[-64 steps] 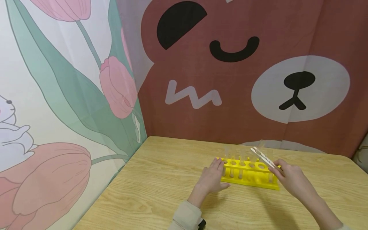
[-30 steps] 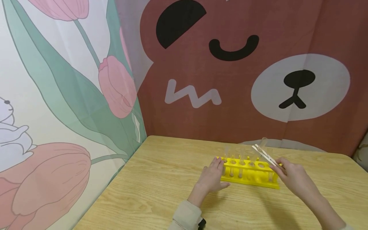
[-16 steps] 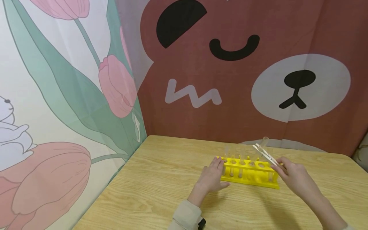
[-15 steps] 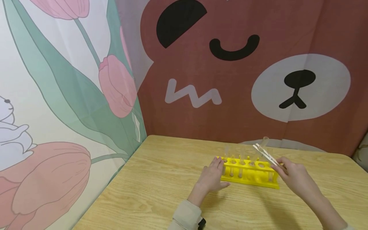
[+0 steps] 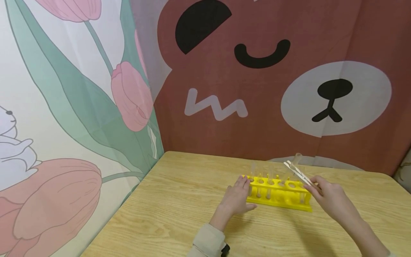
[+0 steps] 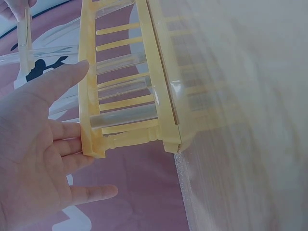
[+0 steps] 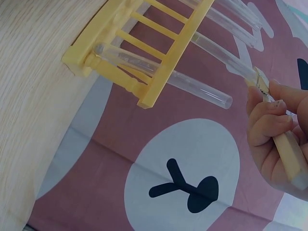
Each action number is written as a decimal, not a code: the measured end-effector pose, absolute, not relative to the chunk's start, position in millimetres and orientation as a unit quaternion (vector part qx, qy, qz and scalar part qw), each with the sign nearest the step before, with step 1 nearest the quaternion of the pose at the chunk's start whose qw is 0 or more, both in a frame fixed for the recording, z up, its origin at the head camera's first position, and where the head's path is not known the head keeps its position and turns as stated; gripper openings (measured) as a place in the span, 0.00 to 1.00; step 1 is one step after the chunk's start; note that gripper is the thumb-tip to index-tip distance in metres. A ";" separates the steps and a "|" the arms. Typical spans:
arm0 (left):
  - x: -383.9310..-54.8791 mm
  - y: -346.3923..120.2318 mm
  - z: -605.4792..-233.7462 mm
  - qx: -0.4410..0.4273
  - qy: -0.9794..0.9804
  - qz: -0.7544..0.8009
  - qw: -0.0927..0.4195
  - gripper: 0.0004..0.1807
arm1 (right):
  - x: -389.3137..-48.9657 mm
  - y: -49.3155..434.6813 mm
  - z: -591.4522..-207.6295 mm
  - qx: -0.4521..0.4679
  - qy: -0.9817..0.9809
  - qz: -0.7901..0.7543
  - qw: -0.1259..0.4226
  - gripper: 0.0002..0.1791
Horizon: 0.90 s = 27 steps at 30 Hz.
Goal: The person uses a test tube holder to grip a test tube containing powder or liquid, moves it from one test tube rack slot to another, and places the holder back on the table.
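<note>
My left hand (image 5: 237, 200) lies against the left end of the yellow rack (image 5: 279, 204), fingers extended and touching its top tier, thumb spread apart from them. My right hand (image 5: 332, 198) is clamped on a wooden tube holder (image 5: 300, 175), fingers curled around its handle. The holder's far end grips a clear test tube (image 5: 297, 159), which tilts over the rack, its top leaning to my right; its lower end is at the fourth hole from the left, though I cannot tell whether it is inside. Three upright tubes (image 5: 268, 193) stand toward the left end, and another tube (image 7: 202, 91) stands at the right end. The rack sits on the wood-grained bench (image 5: 173, 203), before a brown bear-print cloth (image 5: 208, 139).
</note>
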<state>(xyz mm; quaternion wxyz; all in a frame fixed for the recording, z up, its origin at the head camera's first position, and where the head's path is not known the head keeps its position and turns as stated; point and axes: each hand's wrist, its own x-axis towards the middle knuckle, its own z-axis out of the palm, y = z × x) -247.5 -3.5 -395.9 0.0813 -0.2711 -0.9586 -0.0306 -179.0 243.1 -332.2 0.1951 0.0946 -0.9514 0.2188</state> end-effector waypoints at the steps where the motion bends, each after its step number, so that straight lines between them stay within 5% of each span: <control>1: -247.6 -3.4 -396.0 -0.271 -0.959 -0.032 0.082 0.44 | -178.8 243.2 -332.1 0.095 -0.951 0.218 0.197 0.14; 27: -247.6 -2.7 -397.3 -0.272 -0.958 -0.034 0.090 0.44 | -175.2 248.2 -331.9 0.087 -0.953 0.217 0.191 0.13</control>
